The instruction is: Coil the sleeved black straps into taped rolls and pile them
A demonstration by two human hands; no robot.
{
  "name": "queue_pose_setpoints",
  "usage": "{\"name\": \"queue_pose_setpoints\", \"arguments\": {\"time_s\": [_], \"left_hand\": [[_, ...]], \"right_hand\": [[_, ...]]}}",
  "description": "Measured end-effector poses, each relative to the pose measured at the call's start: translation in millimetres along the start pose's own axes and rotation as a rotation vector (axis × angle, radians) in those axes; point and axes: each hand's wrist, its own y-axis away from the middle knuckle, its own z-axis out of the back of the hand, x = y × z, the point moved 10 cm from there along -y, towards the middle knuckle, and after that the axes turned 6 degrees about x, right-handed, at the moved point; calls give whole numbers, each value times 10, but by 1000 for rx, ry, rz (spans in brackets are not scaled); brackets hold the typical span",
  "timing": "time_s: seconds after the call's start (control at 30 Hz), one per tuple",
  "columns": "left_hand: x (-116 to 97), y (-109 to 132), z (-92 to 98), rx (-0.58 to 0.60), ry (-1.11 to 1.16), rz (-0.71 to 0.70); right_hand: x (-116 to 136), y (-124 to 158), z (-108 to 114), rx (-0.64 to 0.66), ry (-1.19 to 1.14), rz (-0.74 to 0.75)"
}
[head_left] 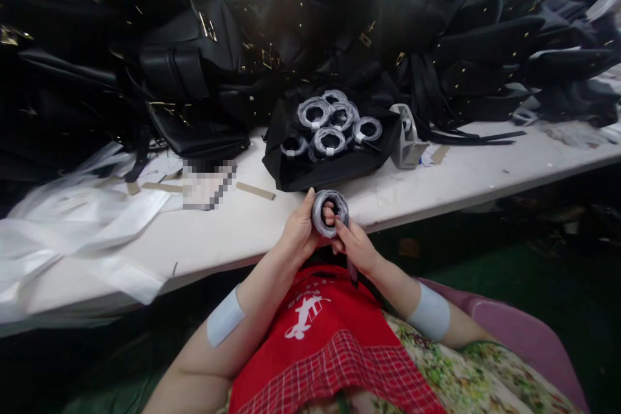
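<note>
Between my hands, just off the table's front edge, is a ring-shaped coil (pixel 319 218) in clear plastic wrap with something dark inside. My left hand (pixel 301 228) grips its left side, thumb up along the rim and fingertips showing through the hole. My right hand (pixel 356 244) pinches the lower right of the ring. A dark strip end (pixel 352 272) hangs below my right hand. Right behind, several similar wrapped coils (pixel 330 141) with small white tabs lie in an open black fabric bag (pixel 315 176).
Black bags with gold-coloured fittings (pixel 194 84) are heaped along the back. A grey tape dispenser (pixel 407 142) stands right of the coils, near black straps (pixel 436 110). Clear plastic sleeves (pixel 87 220) spread over the left of the white table (pixel 262 226). Brown strips (pixel 255 191) lie nearby.
</note>
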Motion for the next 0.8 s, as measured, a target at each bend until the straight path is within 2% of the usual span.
{"name": "queue_pose_setpoints", "arguments": {"time_s": [0.1, 0.17, 0.23, 0.3, 0.4, 0.5, 0.6, 0.67, 0.73, 0.8], "left_hand": [[-196, 63, 117, -49, -375, -152], [-373, 110, 83, -36, -690, -270], [-452, 131, 9, 7, -961, -314], [-475, 132, -19, 8, -1099, -320], [-537, 179, 56, -167, -1001, -413], [-436, 260, 192, -349, -766, -481], [-319, 311, 280, -394, -686, -495], [-307, 302, 312, -324, -730, -452], [-335, 303, 330, -220, -810, -392], [-332, 338, 277, -80, -944, -335]], "right_hand": [[17, 38, 181, 45, 162, -33], [64, 72, 241, 107, 262, -43], [86, 106, 225, 185, 292, -67], [106, 126, 174, 211, 275, -63], [128, 108, 53, 159, 250, 17], [101, 48, -25, 55, 220, 60], [179, -25, 55, -25, 203, 37], [269, -72, 73, 85, 226, -46], [269, -39, -13, 359, 287, -220], [190, 123, -123, 667, 340, -410]]}}
